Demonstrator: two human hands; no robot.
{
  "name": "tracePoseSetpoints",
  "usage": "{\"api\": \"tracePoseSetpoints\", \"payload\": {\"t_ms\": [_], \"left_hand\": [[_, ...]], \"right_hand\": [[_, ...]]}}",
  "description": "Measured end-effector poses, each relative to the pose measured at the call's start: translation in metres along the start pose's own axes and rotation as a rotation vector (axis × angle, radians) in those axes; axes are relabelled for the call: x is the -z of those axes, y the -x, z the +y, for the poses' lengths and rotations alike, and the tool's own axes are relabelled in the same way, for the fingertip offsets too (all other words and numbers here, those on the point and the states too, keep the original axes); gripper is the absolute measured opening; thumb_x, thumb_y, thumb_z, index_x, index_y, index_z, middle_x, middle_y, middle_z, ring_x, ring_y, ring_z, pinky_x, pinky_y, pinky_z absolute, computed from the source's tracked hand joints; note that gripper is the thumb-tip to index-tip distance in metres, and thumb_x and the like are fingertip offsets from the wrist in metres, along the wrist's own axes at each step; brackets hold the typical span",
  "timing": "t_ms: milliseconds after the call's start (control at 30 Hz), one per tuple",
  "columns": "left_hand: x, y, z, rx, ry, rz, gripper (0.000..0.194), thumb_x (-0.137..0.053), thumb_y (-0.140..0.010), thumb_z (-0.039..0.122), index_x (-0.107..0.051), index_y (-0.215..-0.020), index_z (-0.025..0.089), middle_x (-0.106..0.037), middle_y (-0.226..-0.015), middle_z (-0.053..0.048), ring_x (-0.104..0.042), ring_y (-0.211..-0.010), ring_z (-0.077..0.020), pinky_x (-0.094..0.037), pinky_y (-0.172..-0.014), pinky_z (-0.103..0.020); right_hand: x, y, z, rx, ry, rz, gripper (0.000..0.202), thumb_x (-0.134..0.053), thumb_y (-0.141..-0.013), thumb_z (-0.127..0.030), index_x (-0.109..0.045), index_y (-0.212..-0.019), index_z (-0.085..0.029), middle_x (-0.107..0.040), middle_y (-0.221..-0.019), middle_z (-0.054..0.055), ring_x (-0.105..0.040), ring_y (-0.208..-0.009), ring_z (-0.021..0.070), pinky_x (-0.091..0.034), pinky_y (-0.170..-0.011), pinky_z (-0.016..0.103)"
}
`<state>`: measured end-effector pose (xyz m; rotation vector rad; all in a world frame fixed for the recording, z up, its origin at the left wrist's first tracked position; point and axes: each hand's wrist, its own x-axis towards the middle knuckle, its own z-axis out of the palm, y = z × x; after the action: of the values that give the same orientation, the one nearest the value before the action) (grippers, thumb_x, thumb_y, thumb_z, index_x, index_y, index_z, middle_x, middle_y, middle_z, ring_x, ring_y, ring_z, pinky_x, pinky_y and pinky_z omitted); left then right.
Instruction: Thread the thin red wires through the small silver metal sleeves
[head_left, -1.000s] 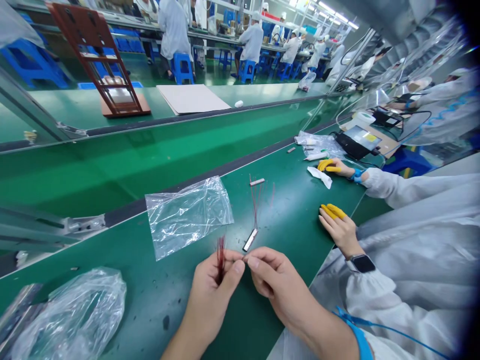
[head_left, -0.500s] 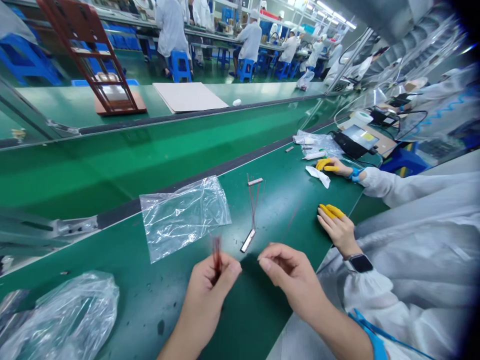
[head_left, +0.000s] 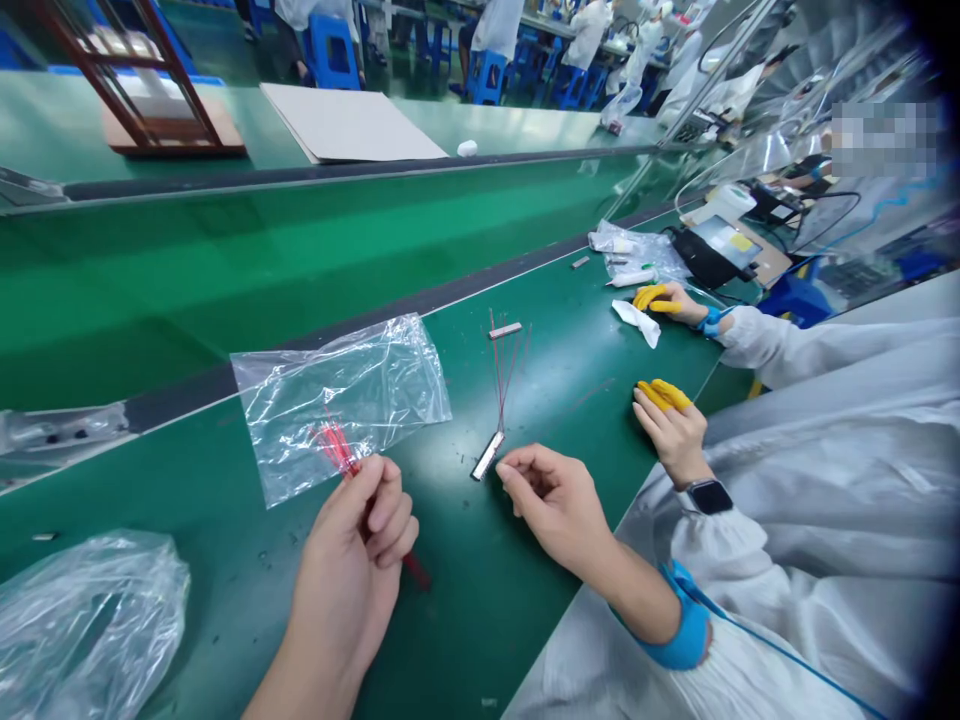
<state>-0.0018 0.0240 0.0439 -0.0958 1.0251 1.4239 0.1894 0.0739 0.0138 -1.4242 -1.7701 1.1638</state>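
Note:
A bundle of thin red wires is gripped in my left hand, its ends fanning out over a clear plastic bag and its other end showing below the fingers. My right hand is closed, thumb against fingertips, beside a small black-and-white strip part; whether anything is between its fingertips is too small to tell. Thin wires run from that strip part up toward a small pale bar on the green table.
At the right a co-worker's hands in yellow finger covers rest on the table near a white cloth. Another plastic bag lies lower left. Beyond the dark table edge are a cardboard sheet and a brown frame.
My left hand has moved left and turned, carrying the red wires over the bag. My right hand has come closer to the strip part. The view has tilted downward.

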Motion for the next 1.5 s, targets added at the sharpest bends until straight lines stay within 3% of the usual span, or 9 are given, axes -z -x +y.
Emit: {"api": "tracePoseSetpoints", "payload": {"t_ms": [1033,1233,1333,1500], "left_hand": [[-0.004,0.001,0.001,0.001,0.000,0.003,0.021,-0.071,-0.082,0.027,-0.062,-0.068,0.015,-0.032,-0.053,0.007,-0.017,-0.043,-0.0053,-0.023,-0.037,-0.018],[-0.003,0.000,0.001,0.001,0.013,-0.001,0.020,-0.072,-0.081,0.027,-0.061,-0.068,0.015,-0.033,-0.053,0.007,-0.017,-0.043,-0.0051,-0.023,-0.037,-0.017],[-0.003,0.001,0.002,-0.002,0.024,-0.008,0.021,-0.071,-0.082,0.026,-0.061,-0.068,0.015,-0.033,-0.053,0.007,-0.017,-0.043,-0.0051,-0.022,-0.037,-0.018],[-0.003,0.002,0.000,-0.020,0.051,-0.029,0.020,-0.069,-0.083,0.027,-0.061,-0.070,0.014,-0.032,-0.053,0.007,-0.017,-0.043,-0.0051,-0.022,-0.037,-0.018]], "right_hand": [[-0.003,-0.004,-0.009,0.021,0.146,-0.029,0.017,-0.060,-0.089,-0.026,-0.070,-0.077,-0.017,-0.060,-0.058,-0.001,-0.052,-0.050,0.0122,-0.039,-0.047,0.023],[-0.002,0.000,-0.003,-0.038,-0.011,0.028,0.016,-0.065,-0.087,-0.033,-0.064,-0.093,-0.019,-0.057,-0.063,-0.003,-0.051,-0.049,0.0118,-0.040,-0.046,0.023],[-0.002,0.012,-0.003,-0.074,-0.076,0.069,0.017,-0.061,-0.090,-0.036,-0.059,-0.087,-0.019,-0.055,-0.062,-0.003,-0.051,-0.047,0.0116,-0.040,-0.045,0.023],[-0.017,0.039,-0.015,-0.083,-0.090,-0.218,0.013,-0.067,-0.086,-0.030,-0.064,-0.082,-0.018,-0.051,-0.055,-0.005,-0.046,-0.044,0.0101,-0.036,-0.041,0.021]]}}
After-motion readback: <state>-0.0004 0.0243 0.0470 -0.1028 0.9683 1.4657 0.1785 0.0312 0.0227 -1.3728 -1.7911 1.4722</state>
